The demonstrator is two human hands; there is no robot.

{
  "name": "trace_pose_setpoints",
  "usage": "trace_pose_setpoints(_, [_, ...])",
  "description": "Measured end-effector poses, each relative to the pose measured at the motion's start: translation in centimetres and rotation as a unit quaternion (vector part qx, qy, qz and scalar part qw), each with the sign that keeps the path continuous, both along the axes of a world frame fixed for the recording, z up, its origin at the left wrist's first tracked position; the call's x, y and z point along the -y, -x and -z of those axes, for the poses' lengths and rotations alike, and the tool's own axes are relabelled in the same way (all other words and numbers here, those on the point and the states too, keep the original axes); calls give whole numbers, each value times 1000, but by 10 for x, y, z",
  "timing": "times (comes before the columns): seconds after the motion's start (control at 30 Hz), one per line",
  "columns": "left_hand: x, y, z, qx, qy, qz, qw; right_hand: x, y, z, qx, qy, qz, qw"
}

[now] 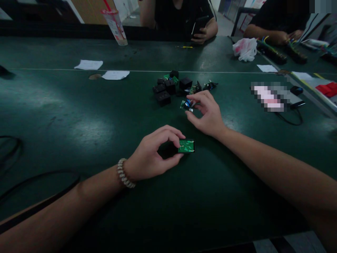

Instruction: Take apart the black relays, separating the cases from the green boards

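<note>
Green circuit board (187, 146), set in a dark casing, is at the middle of the table (210, 196), nearer than the black cubes (163, 98). Fingers of the left hand (150, 154) pinch it across its near and far sides. Light edge pressure, clear of the exposed face, would probably serve best. That face looks up; its long axis seems to run left to right, free end pointing right. Farther off, the right hand (208, 115) curves its fingers around a small blue-topped board (182, 104); whether they grip it, I cannot tell.

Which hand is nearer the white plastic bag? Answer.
Right. The right hand is left of the bag, on its near side; the left hand is farther both ways.
</note>
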State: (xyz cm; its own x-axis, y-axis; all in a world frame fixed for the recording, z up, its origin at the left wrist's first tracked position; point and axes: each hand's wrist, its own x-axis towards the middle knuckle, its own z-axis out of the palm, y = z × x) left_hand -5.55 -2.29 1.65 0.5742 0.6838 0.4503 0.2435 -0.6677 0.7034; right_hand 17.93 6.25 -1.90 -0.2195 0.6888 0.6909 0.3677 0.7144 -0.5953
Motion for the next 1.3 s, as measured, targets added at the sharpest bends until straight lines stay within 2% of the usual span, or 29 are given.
trace_pose_setpoints(0.23, [0,1,0,1,-7,0,1000,42,-11,-9,-33,40,-84,995])
trace_pose_setpoints(0.4, [0,0,-1,2,-3,0,1000,65,-17,-11,-38,63,-93,993])
trace_pose_setpoints(0.53, [1,0,0,2,-2,-3,1000,79,-21,-11,-31,74,-72,994])
trace_pose_setpoints(1.1, [0,-1,2,-7,-1,-2,1000,82,-18,-18,-91,138,-107,980])
trace_pose_setpoints(1.3, [0,-2,0,-8,7,-7,1000,78,-19,-19,-101,163,-74,979])
